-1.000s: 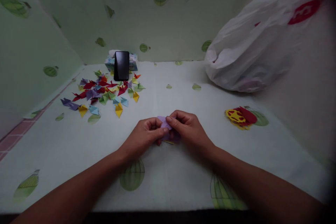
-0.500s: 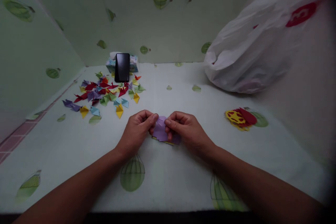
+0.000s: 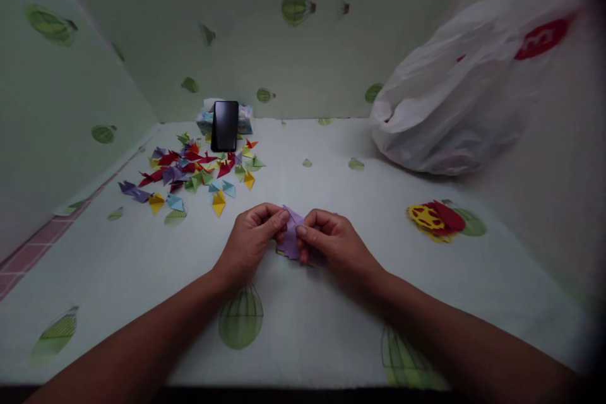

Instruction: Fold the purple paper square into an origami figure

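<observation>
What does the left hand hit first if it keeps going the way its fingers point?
The left hand points right; its fingertips already pinch the purple paper, with the right hand just behind it. Nothing else lies between, though depth is unclear.

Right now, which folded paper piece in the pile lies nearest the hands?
The yellow piece at the pile's near edge, closest to the left hand; the other pieces lie farther back or left.

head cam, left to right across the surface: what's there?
Pile of folded paper pieces → black phone → left hand → purple paper held in both hands → right hand → red and yellow paper stack → white plastic bag.
</observation>
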A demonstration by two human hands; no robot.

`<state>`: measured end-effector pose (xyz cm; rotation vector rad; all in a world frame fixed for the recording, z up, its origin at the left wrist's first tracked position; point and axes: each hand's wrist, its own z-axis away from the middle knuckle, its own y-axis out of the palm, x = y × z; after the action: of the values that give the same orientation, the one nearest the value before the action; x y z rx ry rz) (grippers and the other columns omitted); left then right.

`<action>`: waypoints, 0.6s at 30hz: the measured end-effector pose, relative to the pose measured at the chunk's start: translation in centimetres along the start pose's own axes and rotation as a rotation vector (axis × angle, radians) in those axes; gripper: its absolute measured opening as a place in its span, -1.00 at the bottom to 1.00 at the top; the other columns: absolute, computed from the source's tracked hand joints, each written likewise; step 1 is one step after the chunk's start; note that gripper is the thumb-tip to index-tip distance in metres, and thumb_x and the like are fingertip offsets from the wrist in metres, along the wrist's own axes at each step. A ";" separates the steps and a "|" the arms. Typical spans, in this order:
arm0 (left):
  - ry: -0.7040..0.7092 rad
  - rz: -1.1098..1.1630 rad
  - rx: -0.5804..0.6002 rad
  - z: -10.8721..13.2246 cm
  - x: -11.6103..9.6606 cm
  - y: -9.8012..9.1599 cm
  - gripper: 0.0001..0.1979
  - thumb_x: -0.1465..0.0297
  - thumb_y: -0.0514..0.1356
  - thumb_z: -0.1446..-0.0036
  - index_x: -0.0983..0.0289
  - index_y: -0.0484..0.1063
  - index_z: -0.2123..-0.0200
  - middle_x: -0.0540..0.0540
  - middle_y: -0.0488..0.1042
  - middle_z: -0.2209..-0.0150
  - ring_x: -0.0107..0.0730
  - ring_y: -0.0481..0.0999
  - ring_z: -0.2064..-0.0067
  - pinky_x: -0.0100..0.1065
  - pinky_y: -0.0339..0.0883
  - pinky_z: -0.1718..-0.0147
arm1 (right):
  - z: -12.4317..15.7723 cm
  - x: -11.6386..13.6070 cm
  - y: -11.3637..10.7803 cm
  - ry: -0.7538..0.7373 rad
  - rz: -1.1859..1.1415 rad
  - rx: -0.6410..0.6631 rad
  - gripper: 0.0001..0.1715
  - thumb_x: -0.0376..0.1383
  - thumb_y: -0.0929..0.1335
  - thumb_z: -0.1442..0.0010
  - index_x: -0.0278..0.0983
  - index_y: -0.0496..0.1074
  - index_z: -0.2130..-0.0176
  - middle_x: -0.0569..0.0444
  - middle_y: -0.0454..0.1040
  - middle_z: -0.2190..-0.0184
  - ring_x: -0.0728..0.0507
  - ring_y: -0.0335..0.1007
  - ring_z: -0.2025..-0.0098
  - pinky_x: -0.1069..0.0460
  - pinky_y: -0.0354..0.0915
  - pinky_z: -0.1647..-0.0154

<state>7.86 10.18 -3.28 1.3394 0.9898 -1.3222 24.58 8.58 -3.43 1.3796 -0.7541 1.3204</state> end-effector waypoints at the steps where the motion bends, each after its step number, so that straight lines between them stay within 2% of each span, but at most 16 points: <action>1: 0.004 -0.021 -0.003 0.0 -0.1 0.0 -0.76 0.27 0.28 -0.16 0.29 0.44 0.46 -0.07 0.35 0.55 -0.52 0.30 0.47 -0.45 0.20 0.42 | 0.0 0.1 0.0 0.004 0.037 0.021 -0.61 -0.09 0.48 -0.09 -0.26 0.31 0.47 0.18 0.42 0.62 0.02 0.32 0.59 0.09 0.22 0.51; 3: 0.004 -0.062 0.002 0.1 -0.2 0.1 -0.77 0.27 0.28 -0.16 0.30 0.44 0.45 -0.07 0.35 0.54 -0.52 0.29 0.47 -0.46 0.19 0.43 | 0.1 0.2 0.0 -0.008 0.083 0.030 -0.65 -0.07 0.44 -0.14 -0.25 0.33 0.43 0.18 0.41 0.62 0.01 0.31 0.58 0.09 0.20 0.51; 6: -0.029 -0.085 0.046 0.3 -0.5 0.2 -0.77 0.26 0.29 -0.15 0.31 0.45 0.43 -0.04 0.39 0.52 -0.51 0.32 0.47 -0.44 0.19 0.43 | 0.1 0.2 -0.1 -0.065 0.071 -0.038 -0.69 -0.08 0.42 -0.16 -0.25 0.37 0.37 0.18 0.42 0.55 0.01 0.31 0.53 0.09 0.21 0.50; 11: -0.089 0.004 0.103 0.4 -0.4 0.4 -0.78 0.26 0.27 -0.16 0.32 0.48 0.38 -0.04 0.37 0.55 -0.52 0.30 0.48 -0.44 0.18 0.43 | 0.1 0.1 -0.2 -0.067 0.041 -0.071 -0.69 -0.12 0.45 -0.12 -0.25 0.36 0.45 0.19 0.42 0.56 0.03 0.27 0.57 0.09 0.19 0.52; 18: -0.123 0.043 0.095 0.3 -0.3 0.4 -0.79 0.28 0.29 -0.13 0.33 0.49 0.39 -0.04 0.39 0.55 -0.52 0.31 0.48 -0.44 0.18 0.42 | 0.1 0.2 -0.1 -0.058 0.045 -0.080 -0.66 -0.11 0.45 -0.10 -0.27 0.33 0.47 0.19 0.41 0.56 0.04 0.25 0.56 0.11 0.15 0.53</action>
<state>8.14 9.86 -2.95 1.3256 0.8196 -1.4160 24.70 8.53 -3.28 1.3483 -0.8728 1.2763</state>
